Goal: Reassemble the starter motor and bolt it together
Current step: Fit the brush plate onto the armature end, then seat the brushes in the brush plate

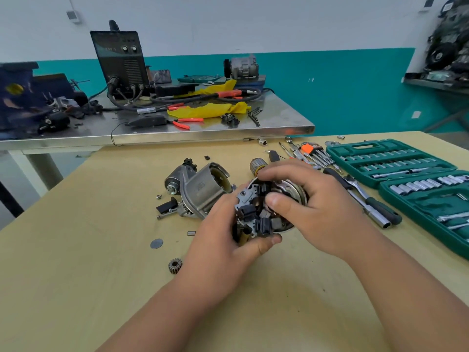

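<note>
Seen from the head camera, both hands hold the round brush plate assembly (pixel 256 214) just above the tan worktop (pixel 101 262), near its middle. The left hand (pixel 220 242) grips it from the lower left, its thumb curled along the bottom edge. The right hand (pixel 314 209) curls over the top and right side, its thumb pressing on the brush holders. Just left of the hands lies the grey starter housing (pixel 203 189). A small gear (pixel 175 265) and a flat disc (pixel 156 243) lie nearer. A ratchet (pixel 360 196) and an open green socket case (pixel 396 161) lie to the right.
</note>
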A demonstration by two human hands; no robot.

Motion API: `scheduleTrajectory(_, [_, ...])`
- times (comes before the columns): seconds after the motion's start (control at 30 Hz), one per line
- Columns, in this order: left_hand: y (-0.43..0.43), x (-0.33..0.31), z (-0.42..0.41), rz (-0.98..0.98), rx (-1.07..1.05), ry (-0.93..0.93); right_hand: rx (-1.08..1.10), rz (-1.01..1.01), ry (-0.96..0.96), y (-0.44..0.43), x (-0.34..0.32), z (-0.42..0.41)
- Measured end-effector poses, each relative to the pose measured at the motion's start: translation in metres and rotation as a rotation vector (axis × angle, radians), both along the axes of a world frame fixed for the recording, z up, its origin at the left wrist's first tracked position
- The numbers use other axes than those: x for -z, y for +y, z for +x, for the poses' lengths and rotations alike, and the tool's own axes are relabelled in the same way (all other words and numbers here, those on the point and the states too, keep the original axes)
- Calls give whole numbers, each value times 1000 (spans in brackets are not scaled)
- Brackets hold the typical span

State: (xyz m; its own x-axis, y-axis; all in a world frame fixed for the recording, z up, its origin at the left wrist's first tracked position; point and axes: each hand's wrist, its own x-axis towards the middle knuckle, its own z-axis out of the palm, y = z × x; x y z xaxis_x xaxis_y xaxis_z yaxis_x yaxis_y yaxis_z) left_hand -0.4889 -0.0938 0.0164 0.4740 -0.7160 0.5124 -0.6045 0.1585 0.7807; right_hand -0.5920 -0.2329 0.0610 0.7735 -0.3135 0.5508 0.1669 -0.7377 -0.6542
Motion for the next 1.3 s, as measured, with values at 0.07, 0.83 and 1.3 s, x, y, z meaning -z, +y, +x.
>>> scheduleTrajectory(0.07, [-2, -3, -1, -67, 68, 138, 4, 16, -4, 0, -8, 3])
scheduleTrajectory(0.83, [-22, -9, 27, -108, 136, 542, 207, 319, -376, -24, -11, 44])
scheduleTrajectory(1.3, [-11, -6, 17, -111, 169, 473, 104, -159, -296, -10, -9, 34])
